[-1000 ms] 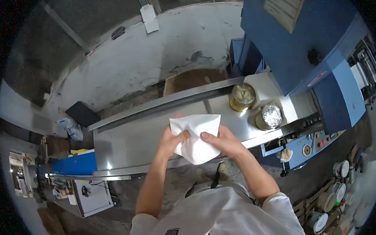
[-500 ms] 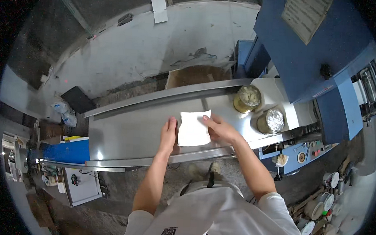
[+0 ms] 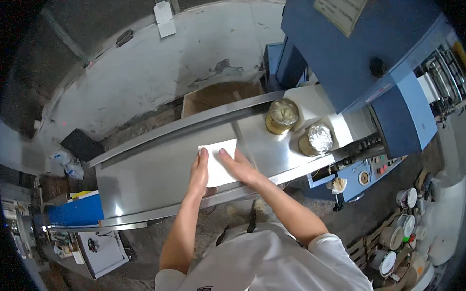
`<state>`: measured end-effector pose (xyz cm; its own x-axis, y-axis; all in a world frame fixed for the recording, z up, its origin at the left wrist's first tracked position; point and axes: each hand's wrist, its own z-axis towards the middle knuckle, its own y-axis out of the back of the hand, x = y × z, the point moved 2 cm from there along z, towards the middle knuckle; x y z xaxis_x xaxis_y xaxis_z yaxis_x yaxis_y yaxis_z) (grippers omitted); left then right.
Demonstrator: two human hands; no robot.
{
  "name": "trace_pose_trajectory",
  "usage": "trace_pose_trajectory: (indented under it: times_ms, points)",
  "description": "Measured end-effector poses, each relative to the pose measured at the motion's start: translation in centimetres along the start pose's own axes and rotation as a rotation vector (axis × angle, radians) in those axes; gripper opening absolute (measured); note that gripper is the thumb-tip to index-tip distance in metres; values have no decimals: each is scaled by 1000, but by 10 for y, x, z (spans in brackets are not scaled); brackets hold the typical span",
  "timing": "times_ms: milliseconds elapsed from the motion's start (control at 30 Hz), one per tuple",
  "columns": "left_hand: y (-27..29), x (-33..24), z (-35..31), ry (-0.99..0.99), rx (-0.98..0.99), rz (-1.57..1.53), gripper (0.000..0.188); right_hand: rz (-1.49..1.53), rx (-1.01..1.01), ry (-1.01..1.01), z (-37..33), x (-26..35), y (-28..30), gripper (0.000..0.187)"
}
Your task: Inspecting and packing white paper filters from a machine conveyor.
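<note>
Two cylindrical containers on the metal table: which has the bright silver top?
The right-hand container, nearer the table's front edge. Its top is bright, crumpled silver; the other container, farther back and left, has a duller, yellowish top.

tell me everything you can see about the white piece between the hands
The white piece looks like paper, plain and roughly rectangular, turned slightly askew. The left hand and right hand hold its sides, thumbs on top. It is over the metal table; whether it rests there is unclear.
</note>
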<state>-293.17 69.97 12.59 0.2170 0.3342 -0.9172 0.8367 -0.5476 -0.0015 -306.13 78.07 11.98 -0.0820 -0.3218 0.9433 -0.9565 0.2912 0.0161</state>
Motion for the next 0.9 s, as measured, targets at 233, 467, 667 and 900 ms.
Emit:
trace_pose_trajectory:
  times_ms: [233,467,667,900]
  points:
    - [0,15,5,-158,66,-384,67,-212,-182,248,-12,23,-23,93]
    - [7,23,-4,-148,303,-1077,60,-596,-280,457,-57,95,18,66]
    - [-6,25,-17,-61,215,-967,63,319,35,-40,-35,47,45,104]
    - [17,19,-40,-131,492,-685,111,342,-23,98,-55,34,44,98]
